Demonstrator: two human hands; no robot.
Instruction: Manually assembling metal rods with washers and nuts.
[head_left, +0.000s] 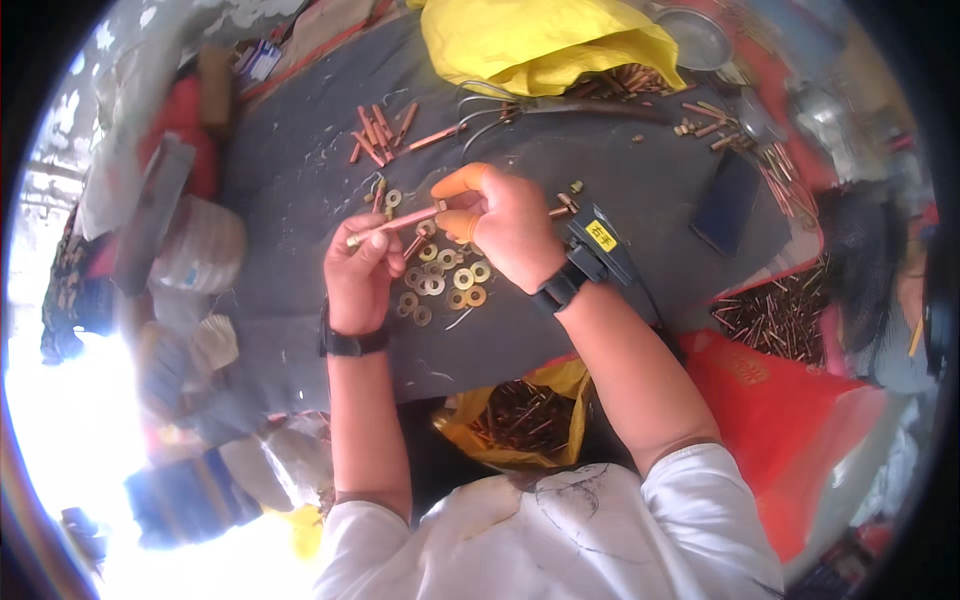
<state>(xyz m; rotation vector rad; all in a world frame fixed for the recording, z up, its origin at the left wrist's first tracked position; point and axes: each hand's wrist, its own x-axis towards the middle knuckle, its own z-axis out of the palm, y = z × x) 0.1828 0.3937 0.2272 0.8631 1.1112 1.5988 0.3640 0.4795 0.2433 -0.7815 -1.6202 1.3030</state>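
Observation:
Between my two hands is a copper-coloured threaded-looking bolt (400, 222), lying nearly level. Its left end is gripped by the thumb and fingers of my left hand (362, 275). My right hand (515, 232), with orange finger covers on thumb and forefinger, pinches around a small brass-coloured nut (441, 206) at the bolt's right end. Whether the nut sits on the thread cannot be made out. Just below lie several brass-coloured washers (434, 284). A few short bolts (414, 245) lie among the washers, partly hidden by my hands.
Loose copper-coloured rods (378, 138) lie on the dark mat (290, 230). Beyond are pliers-like tool handles (590, 106) and a yellow bag (540, 45). A dark flat phone-like object (727, 203) rests right. An open yellow bag (575, 410) of bolts is near my lap; a red bag (760, 420) lies right.

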